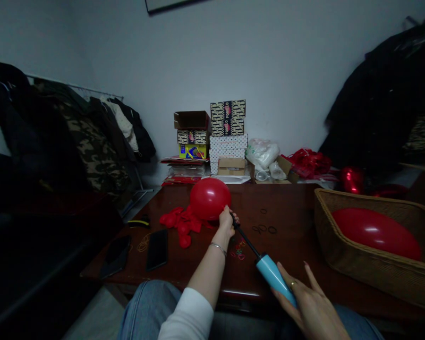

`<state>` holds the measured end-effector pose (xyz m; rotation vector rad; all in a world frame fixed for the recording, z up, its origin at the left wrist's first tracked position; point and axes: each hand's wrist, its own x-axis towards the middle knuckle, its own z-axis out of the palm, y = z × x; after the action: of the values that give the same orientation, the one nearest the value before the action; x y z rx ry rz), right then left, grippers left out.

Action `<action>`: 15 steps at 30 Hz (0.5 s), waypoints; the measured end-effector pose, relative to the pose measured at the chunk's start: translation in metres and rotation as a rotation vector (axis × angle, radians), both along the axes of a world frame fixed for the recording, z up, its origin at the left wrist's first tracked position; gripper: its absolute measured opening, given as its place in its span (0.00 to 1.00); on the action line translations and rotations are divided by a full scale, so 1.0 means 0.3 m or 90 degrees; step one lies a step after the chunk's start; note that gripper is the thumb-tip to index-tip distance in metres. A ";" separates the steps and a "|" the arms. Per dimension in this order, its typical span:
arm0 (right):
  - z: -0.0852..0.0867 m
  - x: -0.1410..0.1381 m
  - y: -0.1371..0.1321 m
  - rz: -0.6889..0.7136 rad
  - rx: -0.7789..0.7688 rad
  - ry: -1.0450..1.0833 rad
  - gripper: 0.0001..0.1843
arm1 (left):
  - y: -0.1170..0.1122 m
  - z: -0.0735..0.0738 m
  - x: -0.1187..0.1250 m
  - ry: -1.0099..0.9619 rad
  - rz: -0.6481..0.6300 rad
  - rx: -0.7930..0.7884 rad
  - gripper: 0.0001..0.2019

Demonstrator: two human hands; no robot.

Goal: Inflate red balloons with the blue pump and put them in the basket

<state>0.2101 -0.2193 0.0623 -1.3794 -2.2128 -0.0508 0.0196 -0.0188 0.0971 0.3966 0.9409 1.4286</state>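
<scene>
My left hand [227,221] is closed on the neck of a round red balloon [209,198], pinching it onto the black nozzle of a hand pump. The pump's blue barrel [274,276] slants down toward me, and my right hand [310,304] grips its near end with some fingers lifted off. The inflated balloon hovers just above the dark wooden table [286,245]. A heap of limp red balloons [180,224] lies on the table to its left.
A wicker basket [364,264] at right holds a large inflated red balloon [375,231]. Two dark phones [157,249] lie at left, with rubber bands [265,229] scattered mid-table. Stacked boxes [227,137] and bags stand along the far edge; coats hang on both sides.
</scene>
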 end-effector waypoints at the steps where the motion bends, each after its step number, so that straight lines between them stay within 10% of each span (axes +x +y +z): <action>1: 0.005 -0.006 0.009 -0.002 -0.007 0.003 0.22 | -0.005 0.000 0.005 0.000 0.000 0.001 0.16; 15: 0.073 -0.164 0.213 -0.050 0.017 0.011 0.22 | -0.059 -0.001 0.058 0.015 -0.029 0.016 0.13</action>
<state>0.1610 -0.1554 0.0843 -1.4470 -2.1363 -0.0953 0.0370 -0.0367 0.0967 0.4531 0.9279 1.3977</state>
